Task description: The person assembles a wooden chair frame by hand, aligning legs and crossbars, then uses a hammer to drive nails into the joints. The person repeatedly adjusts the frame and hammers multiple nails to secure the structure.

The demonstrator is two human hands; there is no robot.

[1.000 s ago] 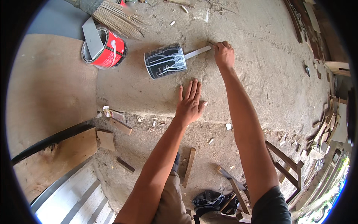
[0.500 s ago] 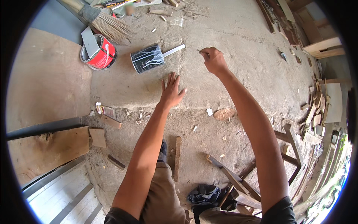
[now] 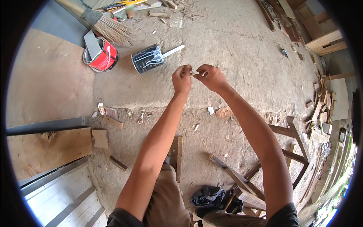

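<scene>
My left hand (image 3: 182, 79) and my right hand (image 3: 211, 78) are close together above the concrete floor, fingertips almost meeting. A small pale thing (image 3: 194, 73) shows between the fingertips, too small to name. The left fingers are curled closed, and the right thumb and fingers are bent into a pinch. Beyond my left hand, a dark paint can (image 3: 146, 60) with white drips lies on its side. Out of its mouth, toward my hands, sticks a flat white stick (image 3: 174, 51).
A red paint can (image 3: 104, 58) with a grey flat piece (image 3: 92, 44) in it stands at the left beside a stick broom (image 3: 111, 28). Wooden frame pieces (image 3: 291, 132) lie at the lower right. Scrap wood (image 3: 321, 109) is heaped along the right side.
My left hand has lifted from its spread pose over the floor and closed its fingers. My right hand has come nearer and lower, so the two hands now almost meet.
</scene>
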